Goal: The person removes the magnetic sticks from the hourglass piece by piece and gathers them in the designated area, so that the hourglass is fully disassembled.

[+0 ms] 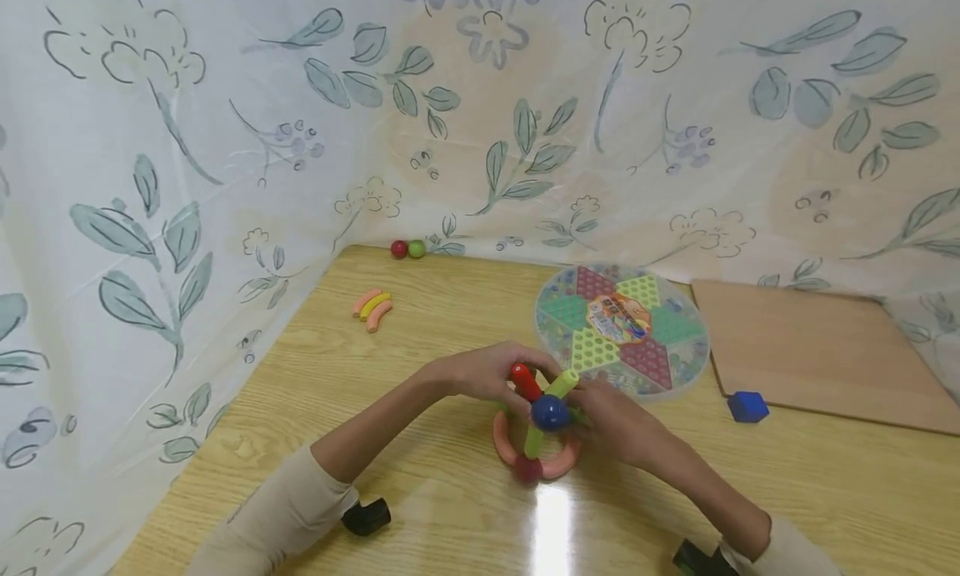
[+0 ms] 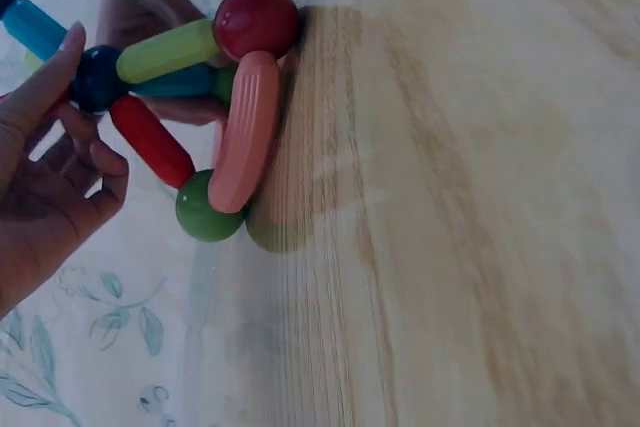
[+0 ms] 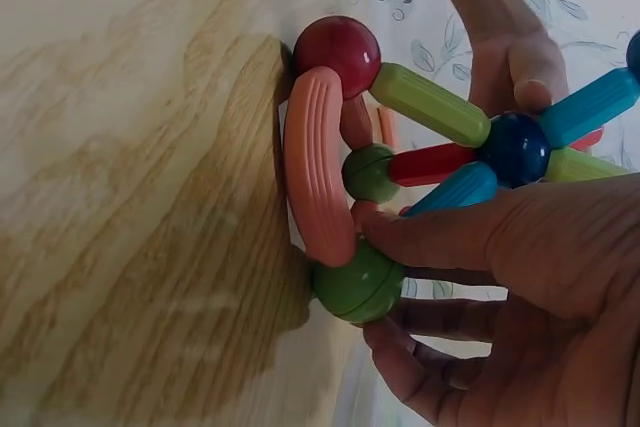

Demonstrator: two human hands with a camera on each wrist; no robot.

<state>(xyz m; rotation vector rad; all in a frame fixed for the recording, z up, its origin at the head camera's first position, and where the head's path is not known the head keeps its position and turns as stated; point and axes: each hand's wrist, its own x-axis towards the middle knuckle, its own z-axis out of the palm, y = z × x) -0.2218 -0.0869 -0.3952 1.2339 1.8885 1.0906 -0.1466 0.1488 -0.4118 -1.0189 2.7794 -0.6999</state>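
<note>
A toy structure of balls and rods stands on the table. Its base joins curved salmon rods, a red ball and green balls. Straight yellow-green, red and light blue rods rise to a central dark blue ball; another blue ball tops an upper rod. My left hand pinches around the central blue ball, its thumb lying against it. Low on the other side, my right hand grips a green ball at a base corner between thumb and fingers.
Beyond the hands lies a round star-patterned game board, with a wooden board to its right. A blue block sits by that board's near edge. Loose curved rods lie at the left; red and green balls rest behind them.
</note>
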